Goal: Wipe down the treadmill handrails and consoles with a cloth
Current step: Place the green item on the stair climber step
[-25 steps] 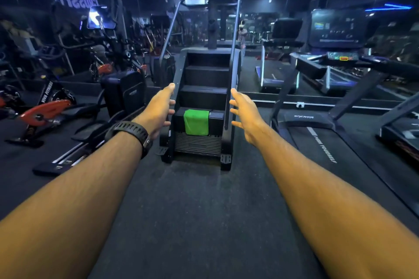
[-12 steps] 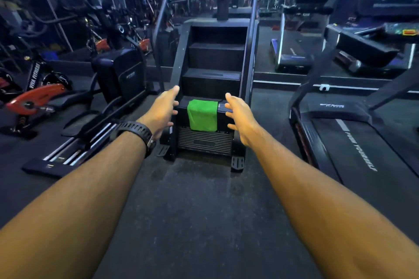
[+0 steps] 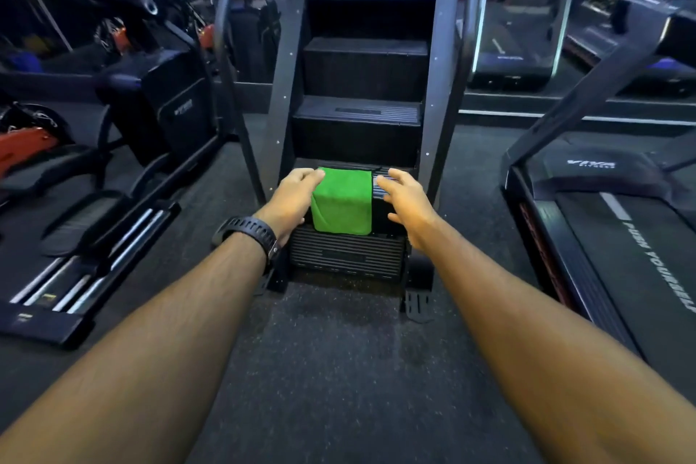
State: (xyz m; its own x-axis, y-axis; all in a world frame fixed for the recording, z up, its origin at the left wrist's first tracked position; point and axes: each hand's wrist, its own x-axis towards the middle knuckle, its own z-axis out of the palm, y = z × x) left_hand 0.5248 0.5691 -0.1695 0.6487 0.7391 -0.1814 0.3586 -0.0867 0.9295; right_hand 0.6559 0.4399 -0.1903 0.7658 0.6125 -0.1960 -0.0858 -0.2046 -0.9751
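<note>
The left grip (image 3: 297, 196) and right grip (image 3: 408, 205), both released, flank the green cloth (image 3: 341, 203) (draped over a step (image 3: 379, 217)); pinching its top fold should lift it cleanly.

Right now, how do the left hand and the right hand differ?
The left hand wears a black watch; the right hand wears none. The left hand's fingers meet the left edge of the green cloth; the right hand's are over the bare step beside it. Both are open, holding nothing.

A folded green cloth (image 3: 341, 205) drapes over the lowest step (image 3: 379, 208) of the stair machine (image 3: 285, 87).
</note>
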